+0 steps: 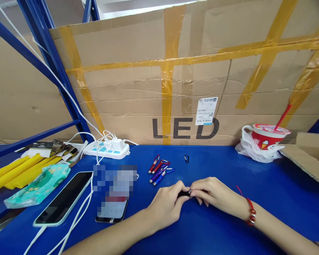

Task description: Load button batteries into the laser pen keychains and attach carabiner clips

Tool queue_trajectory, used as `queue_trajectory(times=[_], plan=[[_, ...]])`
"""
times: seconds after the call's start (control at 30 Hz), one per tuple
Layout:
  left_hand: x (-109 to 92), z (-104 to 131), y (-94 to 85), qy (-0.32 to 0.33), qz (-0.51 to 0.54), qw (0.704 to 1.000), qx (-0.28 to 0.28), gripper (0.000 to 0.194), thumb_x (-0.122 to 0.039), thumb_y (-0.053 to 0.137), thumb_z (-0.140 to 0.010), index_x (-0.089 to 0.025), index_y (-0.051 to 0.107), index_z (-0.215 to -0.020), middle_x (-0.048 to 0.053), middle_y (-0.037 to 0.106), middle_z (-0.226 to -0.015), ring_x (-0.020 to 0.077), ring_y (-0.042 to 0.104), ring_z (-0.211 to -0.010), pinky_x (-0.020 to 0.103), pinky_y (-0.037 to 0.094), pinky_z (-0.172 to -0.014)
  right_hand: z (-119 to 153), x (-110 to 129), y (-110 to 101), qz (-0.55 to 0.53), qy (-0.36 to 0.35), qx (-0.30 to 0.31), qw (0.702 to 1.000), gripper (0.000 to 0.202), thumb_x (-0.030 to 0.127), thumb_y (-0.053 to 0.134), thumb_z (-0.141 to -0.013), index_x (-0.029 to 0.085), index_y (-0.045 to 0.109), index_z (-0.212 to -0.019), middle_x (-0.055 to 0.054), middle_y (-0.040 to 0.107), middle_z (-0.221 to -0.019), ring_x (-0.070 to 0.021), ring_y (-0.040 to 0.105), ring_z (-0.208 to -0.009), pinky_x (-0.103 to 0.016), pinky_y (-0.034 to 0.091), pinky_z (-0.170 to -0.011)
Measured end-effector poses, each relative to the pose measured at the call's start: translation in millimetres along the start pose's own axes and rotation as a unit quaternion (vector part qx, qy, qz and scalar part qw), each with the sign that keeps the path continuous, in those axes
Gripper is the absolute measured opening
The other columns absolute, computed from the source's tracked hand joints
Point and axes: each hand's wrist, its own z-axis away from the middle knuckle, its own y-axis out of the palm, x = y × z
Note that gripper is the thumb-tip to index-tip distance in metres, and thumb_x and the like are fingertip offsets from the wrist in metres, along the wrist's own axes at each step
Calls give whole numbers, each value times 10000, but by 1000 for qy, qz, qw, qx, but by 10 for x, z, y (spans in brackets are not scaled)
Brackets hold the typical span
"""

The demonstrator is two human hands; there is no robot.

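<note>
My left hand [168, 203] is closed around a small black mini flashlight [184, 193], mostly covered by the fingers. At its silvery end, the fingertips of my right hand [215, 194] pinch it, so both hands meet just above the blue table. What exactly lies between the right fingertips is too small to make out. Beyond my left hand lie several mini flashlights with carabiner clips: red ones [157, 167], a purple one [155, 176] and a blue one [160, 177]. A loose black carabiner [186, 158] rests apart from them, farther back on the table.
Two phones, one dark-screened [63, 198] and one blurred [114, 202], lie left, with white cables running past. Behind them sits a power strip [108, 150]. A tissue pack [39, 186] is far left. A red cup [267, 138] stands back right, before a cardboard wall [133, 95].
</note>
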Motion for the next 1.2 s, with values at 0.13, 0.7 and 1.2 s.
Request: queue_trajectory(times=[0.13, 0.7, 1.2], plan=[[-19, -2, -17, -1, 5, 1000, 2, 95, -130, 445, -861, -207, 483, -903, 13, 654, -954, 154, 631, -813, 213, 459, -702, 6, -17, 3, -16, 3, 0, 1000, 429, 410, 325, -922, 162, 580, -682, 15, 578, -578, -70, 511, -444, -166, 395, -523], [18, -15, 20, -3, -49, 999, -3, 132, -127, 447, -871, -212, 480, -967, 9, 640, -998, 165, 612, -899, 237, 455, -755, 2, -10, 7, 134, -26, -18, 990, 420, 373, 297, -941, 175, 567, -688, 8, 616, -635, -103, 556, -571, -193, 351, -555], [5, -35, 25, -23, -94, 995, 14, 112, -183, 422, -903, -186, 530, -931, 37, 613, -906, 172, 574, -861, 276, 451, -777, 10, -25, 2, 164, -35, -55, 984, 513, 504, 253, -910, 191, 606, -709, -17, 652, -654, -123, 590, -551, -213, 347, -516]])
